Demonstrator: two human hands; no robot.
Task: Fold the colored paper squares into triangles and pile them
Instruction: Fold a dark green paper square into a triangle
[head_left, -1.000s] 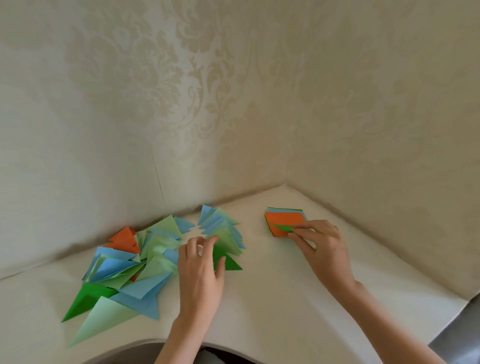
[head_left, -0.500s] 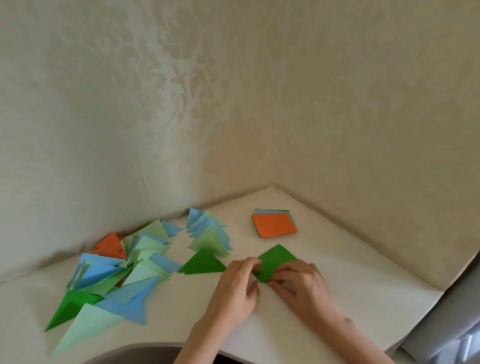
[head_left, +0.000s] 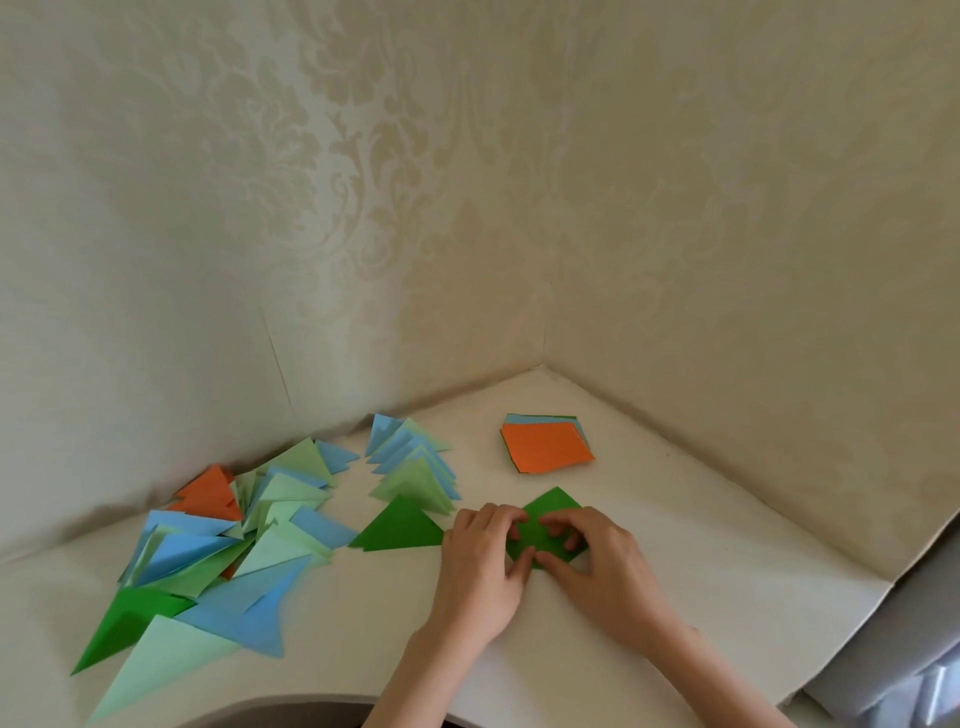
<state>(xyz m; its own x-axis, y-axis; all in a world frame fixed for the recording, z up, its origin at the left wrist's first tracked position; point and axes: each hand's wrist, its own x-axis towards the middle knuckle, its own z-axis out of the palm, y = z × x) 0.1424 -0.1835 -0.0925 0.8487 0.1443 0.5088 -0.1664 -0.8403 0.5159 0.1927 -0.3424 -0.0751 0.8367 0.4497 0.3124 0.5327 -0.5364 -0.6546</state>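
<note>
Dark green square (head_left: 551, 525) lies flat on the bench (head_left: 675, 545), near the front edge, between the folded triangles (head_left: 218, 535) and the orange-topped stack (head_left: 545, 447); left hand (head_left: 480, 566) and right hand (head_left: 605, 566) both rest on it, fingers curled, pinching its near part; sheet looks thin, light, easily creased, likely to slide; best held at opposite corners; near corner hidden under the fingers; fold progress cannot be read.
</note>
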